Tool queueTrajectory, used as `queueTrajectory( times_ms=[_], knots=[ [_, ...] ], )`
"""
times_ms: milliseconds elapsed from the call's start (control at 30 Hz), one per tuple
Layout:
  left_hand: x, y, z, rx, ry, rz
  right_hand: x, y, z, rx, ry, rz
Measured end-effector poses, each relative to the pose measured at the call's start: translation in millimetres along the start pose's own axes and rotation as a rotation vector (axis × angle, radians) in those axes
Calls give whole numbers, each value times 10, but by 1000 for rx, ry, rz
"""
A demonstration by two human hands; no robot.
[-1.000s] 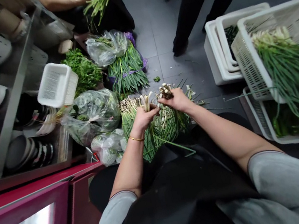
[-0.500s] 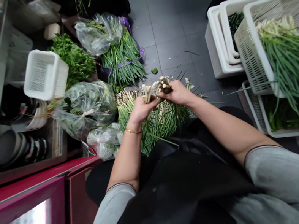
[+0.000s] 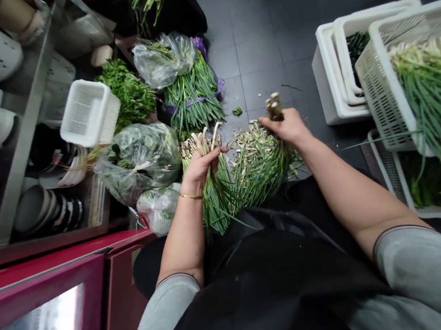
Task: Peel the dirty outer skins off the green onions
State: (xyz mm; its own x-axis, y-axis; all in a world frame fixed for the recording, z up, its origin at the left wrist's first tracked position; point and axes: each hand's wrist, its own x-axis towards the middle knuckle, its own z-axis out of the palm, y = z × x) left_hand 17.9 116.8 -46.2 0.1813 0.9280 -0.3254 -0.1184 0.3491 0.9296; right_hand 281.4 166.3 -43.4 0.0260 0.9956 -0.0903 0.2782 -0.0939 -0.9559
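I've got bagged greens (image 3: 143,164) just beside my left hand (image 3: 197,170), fingers (image 3: 211,157) wrapped round pale stalks (image 3: 204,144). Scraps (image 3: 253,141) lie between hands. Right hand (image 3: 289,128) grips a dark-rooted bunch (image 3: 274,109); a strip of floor (image 3: 308,101) separates it from white crate edges (image 3: 325,87).

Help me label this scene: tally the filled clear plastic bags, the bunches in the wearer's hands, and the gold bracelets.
Clear plastic bags: 3, upper, middle, lower
Bunches: 2, one in the left hand, one in the right hand
Gold bracelets: 1
Total: 6
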Motion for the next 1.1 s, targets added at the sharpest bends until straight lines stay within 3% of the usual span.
queueTrajectory(
  times_ms=[100, 167, 233, 400, 500, 633, 767, 867, 1000, 1100],
  knots=[
    [-17, 107, -95, 162, 378, 203, -22, 9, 70, 162, -152, 90],
    [-52, 145, -58, 190, 487, 276, -55, -39, 100, 372, -252, 147],
    [-89, 118, 102, 180, 408, 273, -99, -110, 124, 550, -334, 204],
    [-42, -152, 699, 141, 149, 203, -273, -245, 246, 824, -441, 276],
    [25, -244, 824, 7, 46, 144, -332, -260, 277, 858, -451, 300],
    [15, -206, 701, -146, -36, 1, -277, -236, 158, 646, -480, 313],
    [-22, -190, 534, -133, 5, -183, -218, -221, 19, 416, -510, 313],
    [-14, -244, 391, -122, 52, -189, -212, -263, -87, 351, -514, 295],
    [-4, -307, 125, -112, 140, -204, -173, -337, -276, 416, -342, 165],
    [-8, -297, 18, -224, 118, -233, -158, -300, -224, 315, -222, 83]
  ],
)
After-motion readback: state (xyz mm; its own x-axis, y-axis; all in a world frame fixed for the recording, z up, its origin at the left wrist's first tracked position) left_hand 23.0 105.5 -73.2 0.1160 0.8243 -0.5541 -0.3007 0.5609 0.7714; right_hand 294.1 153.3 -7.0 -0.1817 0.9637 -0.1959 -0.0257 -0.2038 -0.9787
